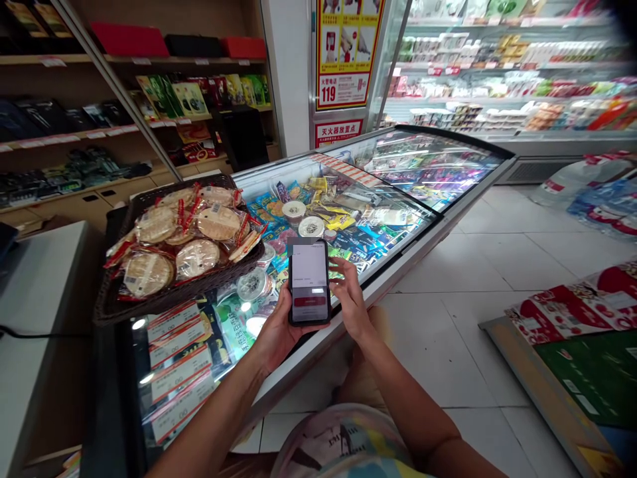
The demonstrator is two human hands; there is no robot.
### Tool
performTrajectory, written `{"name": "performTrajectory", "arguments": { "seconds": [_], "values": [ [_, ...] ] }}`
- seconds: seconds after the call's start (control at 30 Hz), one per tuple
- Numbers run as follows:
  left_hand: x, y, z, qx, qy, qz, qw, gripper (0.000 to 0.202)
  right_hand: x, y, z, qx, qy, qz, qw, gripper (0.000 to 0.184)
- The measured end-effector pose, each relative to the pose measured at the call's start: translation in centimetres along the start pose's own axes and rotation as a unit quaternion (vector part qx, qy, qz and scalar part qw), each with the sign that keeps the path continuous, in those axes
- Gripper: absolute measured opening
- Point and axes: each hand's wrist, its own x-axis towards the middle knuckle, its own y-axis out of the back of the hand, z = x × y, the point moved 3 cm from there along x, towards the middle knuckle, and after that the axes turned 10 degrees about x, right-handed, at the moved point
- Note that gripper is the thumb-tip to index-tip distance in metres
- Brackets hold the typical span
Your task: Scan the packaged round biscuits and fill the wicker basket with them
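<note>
My left hand (277, 334) is wrapped round a black smartphone (309, 279), holding it upright with the screen toward me. On the lit screen a pale upper area sits above a dark lower panel with a red bar; the text is too small to read. Close by the phone's right edge is my right hand (351, 299), its fingers loosely bent and apart. Whether its fingertips touch the phone I cannot tell. Behind and below the phone stretches a glass-topped chest freezer (398, 255) full of packaged frozen goods, among them round white-lidded tubs (311, 226).
A dark wicker basket (182, 302) of wrapped flat round breads stands on the freezer's left end, beside a white counter (44, 285). Stacked boxes (587, 358) and water jugs (577, 182) are on the right floor. A refrigerated shelf (478, 93) lines the back.
</note>
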Motion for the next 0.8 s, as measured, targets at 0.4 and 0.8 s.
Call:
{"name": "performTrajectory", "arguments": {
  "seconds": [0.4, 0.8],
  "values": [
    [-0.1, 0.1, -0.4, 0.002, -0.012, -0.008, 1.0, 0.056, 0.2, -2.3, -4.0, -0.307, 0.295, -0.074, 0.902, 0.052],
    [0.0, 0.3, -0.6, -0.002, -0.002, 0.003, 1.0, 0.058, 0.6, -2.9, -3.1, -0.351, 0.293, -0.084, 0.885, 0.06]
  ]
}}
